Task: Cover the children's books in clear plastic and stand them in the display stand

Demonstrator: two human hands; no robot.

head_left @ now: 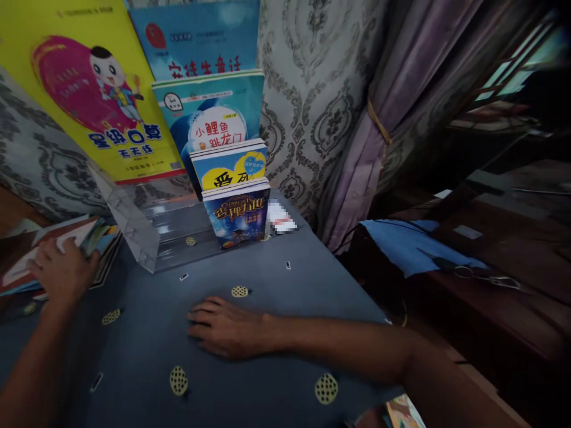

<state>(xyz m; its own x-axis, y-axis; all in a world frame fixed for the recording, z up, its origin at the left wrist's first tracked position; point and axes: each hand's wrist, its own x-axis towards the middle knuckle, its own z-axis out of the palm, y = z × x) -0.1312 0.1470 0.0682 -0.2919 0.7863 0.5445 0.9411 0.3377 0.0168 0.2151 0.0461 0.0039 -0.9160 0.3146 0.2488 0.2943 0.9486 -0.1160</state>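
My left hand (65, 267) rests with its fingers apart on a pile of books (104, 244) at the table's left side; it grips nothing that I can see. Flat on the blue-grey tablecloth (250, 368) lies my right hand (227, 328), fingers stretched out and holding nothing. Beyond it stands a clear plastic tiered book rack (138, 238). Its right side carries books in steps: a dark blue book (243, 217) in front, a blue and yellow book (227, 169), then a teal book (218, 110) and a blue book (200, 38). A tall yellow workbook (102, 89) leans at the left.
A patterned wall (312, 89) rises behind the rack, with a tied purple curtain (379, 119) to its right. Past the table's right edge are a blue cloth (410, 244) and scissors (486, 276) on a dark red surface. Another colourful book (404, 411) shows low at the right.
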